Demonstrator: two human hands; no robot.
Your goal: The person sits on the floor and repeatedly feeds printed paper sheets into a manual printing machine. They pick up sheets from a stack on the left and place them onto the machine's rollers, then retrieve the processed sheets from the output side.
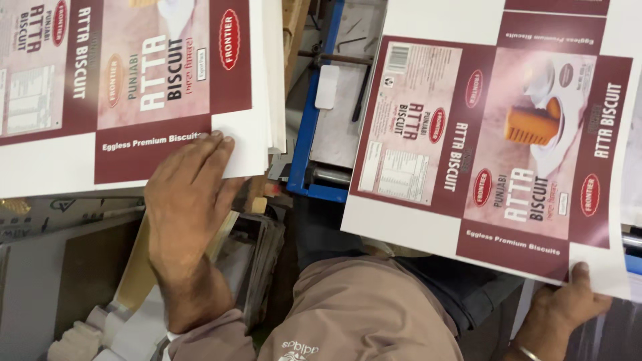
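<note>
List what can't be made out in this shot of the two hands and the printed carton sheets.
1. Head view: the left hand covers the near edge of the stack of printed sheets; the sheet count is untellable.
2. The right hand is cut off by the bottom edge; its fingers lie hidden under the single printed sheet.
3. The blue-framed machine is mostly hidden between the sheets.
4. Both sheets run off the top edge.

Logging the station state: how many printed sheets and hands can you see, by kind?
Printed maroon carton sheets with their faces visible: 2, the top of the stack under the left hand and the sheet held by the right hand
Hands: 2, left hand, right hand
Total: 4
</note>
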